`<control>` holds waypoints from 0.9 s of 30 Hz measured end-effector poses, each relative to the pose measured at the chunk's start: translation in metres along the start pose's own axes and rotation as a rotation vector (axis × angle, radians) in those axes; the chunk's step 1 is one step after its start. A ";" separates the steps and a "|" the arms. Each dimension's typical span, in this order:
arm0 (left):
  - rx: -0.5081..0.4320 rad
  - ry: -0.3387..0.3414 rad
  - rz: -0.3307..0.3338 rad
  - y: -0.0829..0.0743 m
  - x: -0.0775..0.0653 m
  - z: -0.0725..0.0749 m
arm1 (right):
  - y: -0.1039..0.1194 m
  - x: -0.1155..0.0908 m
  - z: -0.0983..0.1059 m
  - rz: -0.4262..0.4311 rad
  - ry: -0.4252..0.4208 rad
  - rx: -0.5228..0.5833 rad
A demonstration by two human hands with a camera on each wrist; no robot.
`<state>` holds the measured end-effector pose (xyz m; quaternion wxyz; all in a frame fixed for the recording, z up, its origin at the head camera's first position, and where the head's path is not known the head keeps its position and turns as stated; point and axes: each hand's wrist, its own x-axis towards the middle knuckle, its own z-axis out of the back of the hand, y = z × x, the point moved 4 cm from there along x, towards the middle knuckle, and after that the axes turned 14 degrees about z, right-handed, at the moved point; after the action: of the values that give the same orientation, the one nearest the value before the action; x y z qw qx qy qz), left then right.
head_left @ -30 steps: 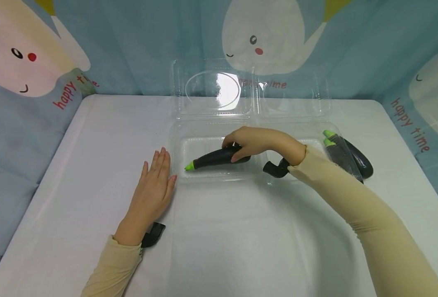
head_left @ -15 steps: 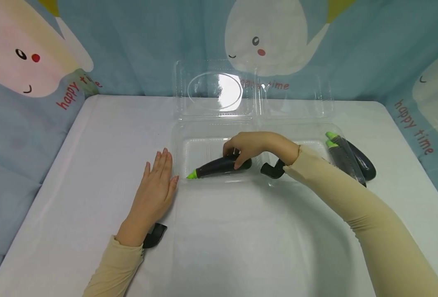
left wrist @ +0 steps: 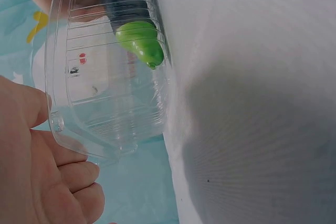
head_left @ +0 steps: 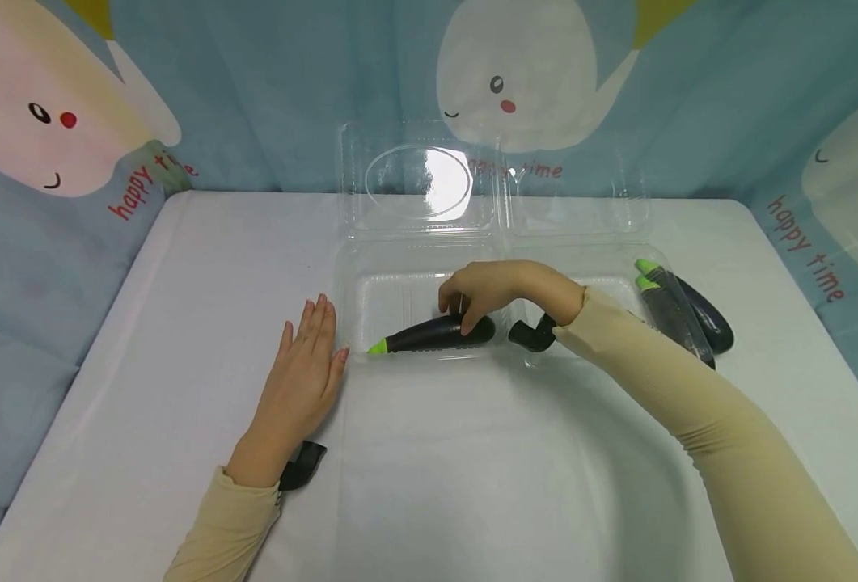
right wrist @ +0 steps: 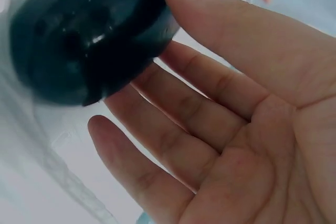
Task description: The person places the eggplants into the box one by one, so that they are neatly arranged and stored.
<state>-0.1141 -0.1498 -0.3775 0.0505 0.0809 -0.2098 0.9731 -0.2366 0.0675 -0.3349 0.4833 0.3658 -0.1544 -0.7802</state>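
The right hand [head_left: 488, 284] pinches the eggplant [head_left: 432, 334] inside the clear container [head_left: 379, 297], along its near-left side, while the left hand [head_left: 299, 368] lies straight-fingered beside its left end; roundness could make the eggplant roll inward on release.

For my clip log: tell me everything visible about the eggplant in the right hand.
The eggplant is near-black, smooth and glossy, with a bright green tapered tip; the opposite end is thicker and rounded. Its visible surface looks unbroken; I can't confirm the material. It lies lengthwise inside the clear container, close to the front side, tip pointing left. The right hand grips it near its rounded end, thumb on the near side.
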 end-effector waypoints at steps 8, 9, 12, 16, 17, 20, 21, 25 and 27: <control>-0.005 -0.010 -0.010 -0.001 0.000 0.000 | 0.003 -0.009 0.006 0.053 -0.035 -0.007; -0.005 -0.011 -0.009 -0.001 0.000 0.000 | 0.004 -0.010 0.006 0.062 -0.040 -0.012; -0.005 -0.010 -0.007 0.000 -0.001 0.000 | 0.005 -0.014 0.008 0.082 -0.055 -0.014; -0.003 -0.012 -0.010 0.000 -0.001 -0.001 | 0.006 -0.021 0.011 0.107 -0.079 -0.003; -0.003 -0.011 -0.009 0.000 0.000 -0.001 | 0.006 -0.023 0.012 0.112 -0.087 0.005; -0.001 -0.014 -0.013 0.000 0.000 -0.001 | 0.006 -0.029 0.014 0.125 -0.120 0.023; 0.000 -0.015 -0.015 0.000 0.000 -0.001 | 0.006 -0.031 0.015 0.130 -0.131 0.025; -0.001 -0.022 -0.023 -0.001 0.000 -0.001 | 0.006 -0.040 0.017 0.153 -0.177 0.023; -0.006 -0.019 -0.023 0.000 -0.001 -0.001 | 0.007 -0.045 0.017 0.167 -0.194 0.024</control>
<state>-0.1135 -0.1491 -0.3789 0.0598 0.0926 -0.2121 0.9710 -0.2323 0.1016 -0.3001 0.5250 0.2803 -0.2399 -0.7670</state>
